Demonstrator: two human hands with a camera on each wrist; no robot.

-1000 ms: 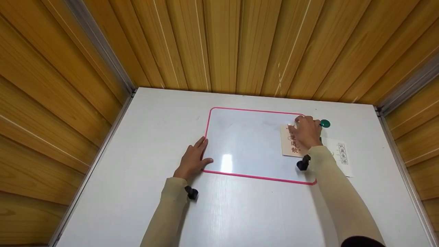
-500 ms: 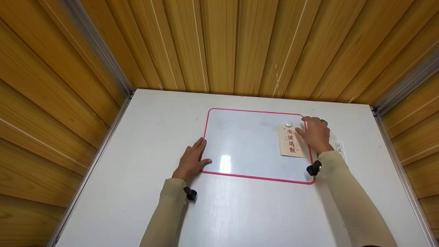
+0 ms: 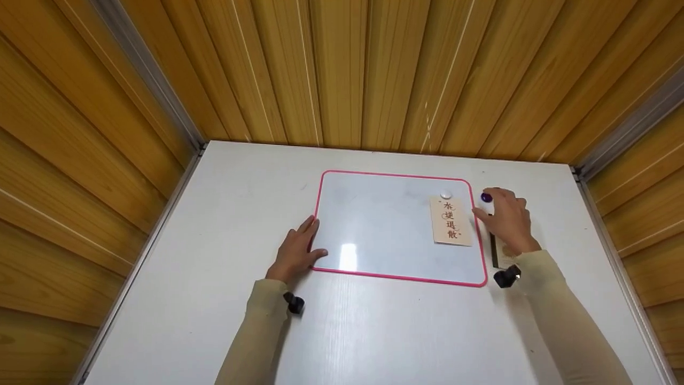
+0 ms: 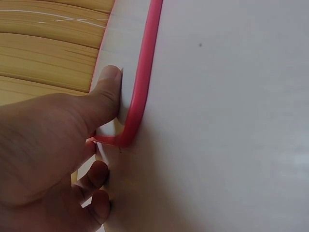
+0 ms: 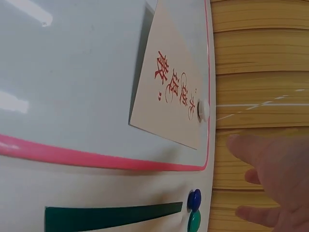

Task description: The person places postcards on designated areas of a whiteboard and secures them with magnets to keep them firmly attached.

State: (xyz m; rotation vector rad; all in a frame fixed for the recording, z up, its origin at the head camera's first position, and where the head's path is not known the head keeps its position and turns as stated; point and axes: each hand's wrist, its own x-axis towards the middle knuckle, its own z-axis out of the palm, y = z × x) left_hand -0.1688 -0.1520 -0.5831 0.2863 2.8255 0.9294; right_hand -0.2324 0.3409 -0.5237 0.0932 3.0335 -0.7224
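A whiteboard (image 3: 385,230) with a pink rim lies flat on the white table. My left hand (image 3: 294,248) rests at its lower left corner, fingers along the outer edge and thumb (image 4: 108,92) on the board's face. On the board's right side a cream card (image 3: 451,222) with red characters sits under a round white magnet (image 3: 446,195). My right hand (image 3: 510,216) hovers just right of the board with fingers spread, holding nothing visible. Near its fingertips are a dark blue-purple magnet (image 3: 486,197) and, in the right wrist view, a green magnet (image 5: 194,221).
A card with a dark green strip (image 5: 113,215) lies right of the board, partly hidden by my right hand in the head view. Yellow wood-patterned panels (image 3: 342,75) stand along the back and sides of the table (image 3: 374,331).
My right hand has moved off the card and rightward past the board's edge, uncovering the card and white magnet. The purple magnet has come into view. My left hand keeps its place.
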